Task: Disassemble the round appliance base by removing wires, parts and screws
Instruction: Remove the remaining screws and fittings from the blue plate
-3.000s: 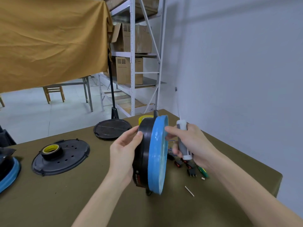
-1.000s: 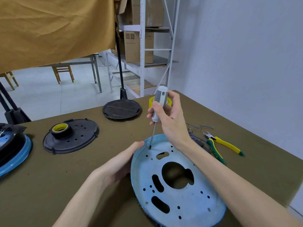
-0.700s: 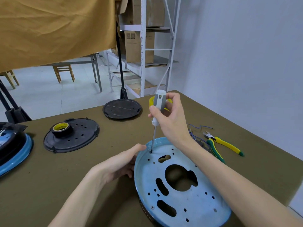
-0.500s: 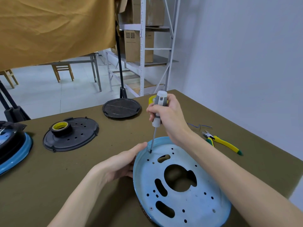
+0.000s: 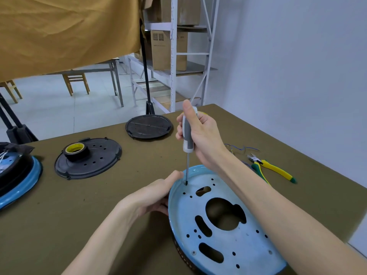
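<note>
The round appliance base (image 5: 224,221) is lying blue plate up at the near right edge of the tabletop (image 5: 139,195). The left hand (image 5: 151,197) is gripping its rim, evidently bracing it against turning. The right hand (image 5: 200,135) is clamping the screwdriver (image 5: 187,147) upright, tip seated in 1 screw hole near the far rim. Pliers (image 5: 272,168) are lying toward the right edge, within reach.

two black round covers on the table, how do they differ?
The near black cover has a roll of yellow tape sitting on it; the far black cover carries nothing. The near one shows many round holes and looks larger in frame; the far one shows ribs crossing at its centre. Both are black, round, lying flat on the table, untouched by either hand.
</note>
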